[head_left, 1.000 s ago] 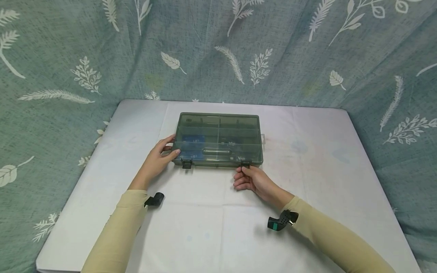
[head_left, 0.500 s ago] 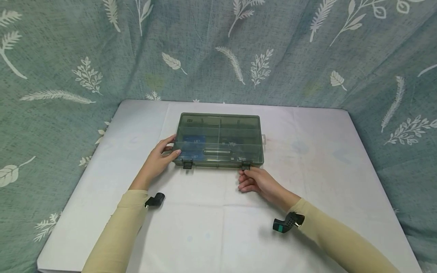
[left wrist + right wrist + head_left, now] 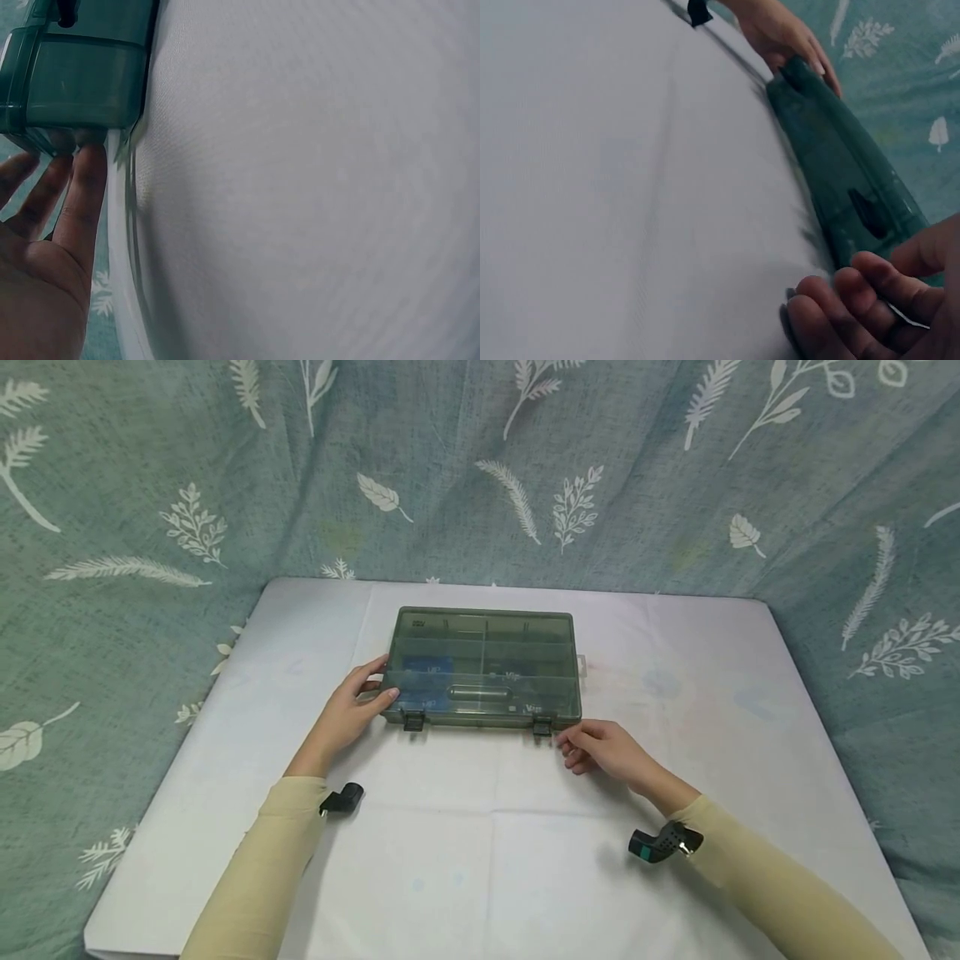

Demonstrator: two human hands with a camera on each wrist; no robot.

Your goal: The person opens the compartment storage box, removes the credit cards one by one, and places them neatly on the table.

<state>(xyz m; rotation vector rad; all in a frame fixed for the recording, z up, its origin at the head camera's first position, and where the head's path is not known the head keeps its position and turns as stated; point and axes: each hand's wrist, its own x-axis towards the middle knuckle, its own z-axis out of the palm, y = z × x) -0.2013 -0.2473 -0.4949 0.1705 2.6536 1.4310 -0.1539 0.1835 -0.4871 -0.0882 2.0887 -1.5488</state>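
A dark green see-through plastic storage box (image 3: 517,656) lies on the table, its lid down. Blue and dark pieces with white lettering show through the lid. At its left end my left hand (image 3: 347,714) holds the corner, thumb on the lid's edge and fingers along the side; the fingers (image 3: 82,202) touch the end wall in the left wrist view. Two black latches, a left latch (image 3: 413,721) and a right latch (image 3: 542,727), stick out from the front edge. My right hand (image 3: 611,750) is beside the front right corner, fingers loosely bent, with nothing held.
A white cloth (image 3: 420,877) covers the table. Behind and at the sides hangs a blue-green leaf-print curtain (image 3: 450,468). A clear tab (image 3: 581,666) juts from the box's right side. Each wrist wears a small black camera (image 3: 666,842).
My right hand has moved right, off the right latch to the box's front right corner. The right latch now shows uncovered, sticking out. My left hand has stayed at the left end.
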